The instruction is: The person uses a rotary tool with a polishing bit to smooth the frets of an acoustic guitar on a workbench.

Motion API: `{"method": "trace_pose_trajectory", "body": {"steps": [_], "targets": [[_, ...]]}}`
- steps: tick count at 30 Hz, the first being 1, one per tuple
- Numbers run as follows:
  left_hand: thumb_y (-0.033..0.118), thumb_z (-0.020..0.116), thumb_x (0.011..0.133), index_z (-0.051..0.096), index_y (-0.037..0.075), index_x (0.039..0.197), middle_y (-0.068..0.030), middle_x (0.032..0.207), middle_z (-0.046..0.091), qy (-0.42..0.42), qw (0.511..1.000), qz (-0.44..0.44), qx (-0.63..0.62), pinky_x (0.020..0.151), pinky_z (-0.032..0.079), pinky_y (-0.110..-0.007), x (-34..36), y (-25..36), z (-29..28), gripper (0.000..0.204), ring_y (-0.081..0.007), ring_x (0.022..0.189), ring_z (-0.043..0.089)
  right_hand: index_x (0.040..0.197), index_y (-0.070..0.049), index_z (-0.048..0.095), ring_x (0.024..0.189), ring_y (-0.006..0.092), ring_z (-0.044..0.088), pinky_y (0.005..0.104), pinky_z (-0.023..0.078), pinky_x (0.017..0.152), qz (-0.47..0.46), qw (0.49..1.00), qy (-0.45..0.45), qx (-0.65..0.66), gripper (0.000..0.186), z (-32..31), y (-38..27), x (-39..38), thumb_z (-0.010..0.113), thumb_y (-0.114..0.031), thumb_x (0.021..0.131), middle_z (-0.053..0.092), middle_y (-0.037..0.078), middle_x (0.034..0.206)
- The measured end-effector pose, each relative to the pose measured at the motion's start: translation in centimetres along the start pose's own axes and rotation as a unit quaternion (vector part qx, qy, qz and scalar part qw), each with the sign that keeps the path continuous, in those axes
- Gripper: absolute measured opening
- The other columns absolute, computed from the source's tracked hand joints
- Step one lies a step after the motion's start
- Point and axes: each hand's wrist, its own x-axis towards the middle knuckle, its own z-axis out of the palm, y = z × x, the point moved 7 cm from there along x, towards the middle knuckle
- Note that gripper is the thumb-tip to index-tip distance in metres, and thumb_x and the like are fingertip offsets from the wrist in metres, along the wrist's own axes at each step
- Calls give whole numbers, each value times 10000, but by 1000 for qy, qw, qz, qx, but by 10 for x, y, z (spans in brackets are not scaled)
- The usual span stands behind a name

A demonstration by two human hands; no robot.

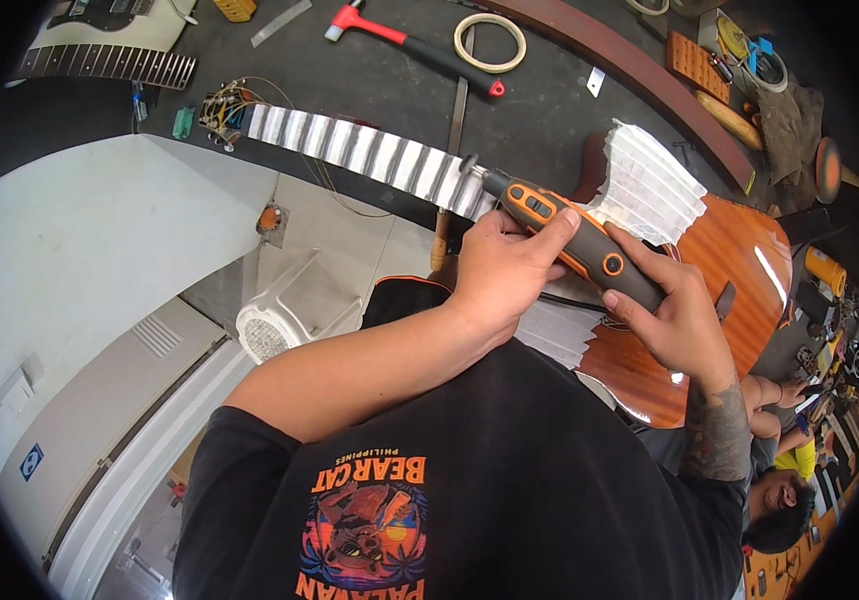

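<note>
Both grips are clamped on one rotary tool [594,240]: the left grip [509,265] closes round its front half, thumb on top, and the right grip [684,315] round its rear. The fingers beneath the casing are hidden; whether the small wheel [468,164] at the tip touches the guitar neck [349,145] cannot be told. This neck, left of the left grip, is banded white with grey strips between; its near end is lost to view behind that grip. The guitar body [734,280], right of and below the right grip, is glossy reddish-brown wood, partly covered by two white, ribbed sheets [649,180], one either side of the tool. The casing is dark grey and orange. Beyond the grips, on the dark table [299,70], lie one red-and-black hammer [379,30] and one pale ring [490,43]. Far left of both, a second fretted neck [109,65] runs into the view's black edge.
</note>
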Motion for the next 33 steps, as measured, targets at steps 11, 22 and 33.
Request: {"method": "trace_pose_trajectory", "body": {"steps": [11,22,33], "targets": [[270,778,985,615,-56,1145,-133,1101,672,0,1000,1,-10,838,629,-330,0,3,2,399,-197,1006,722,1466,-33,596,1034,285,743,376,533,969,0,1000,0,13,605,0,3,1,776,-99,892,752,226,1118],[237,718,1022,547,-60,1248,-174,1230,652,-71,997,24,-11,1001,592,-383,-11,2,3,410,-238,1117,703,1507,-64,557,995,371,720,418,538,928,-40,997,30,-53,683,4,-5,-18,788,-123,867,731,221,1107],[152,719,1013,522,-52,1284,-161,1244,662,-125,987,34,-94,980,596,-382,-33,-40,-3,393,-222,1133,686,1566,-112,481,976,384,680,433,539,884,-24,993,-15,-116,796,26,-18,-56,799,-166,838,683,197,1063]]}}
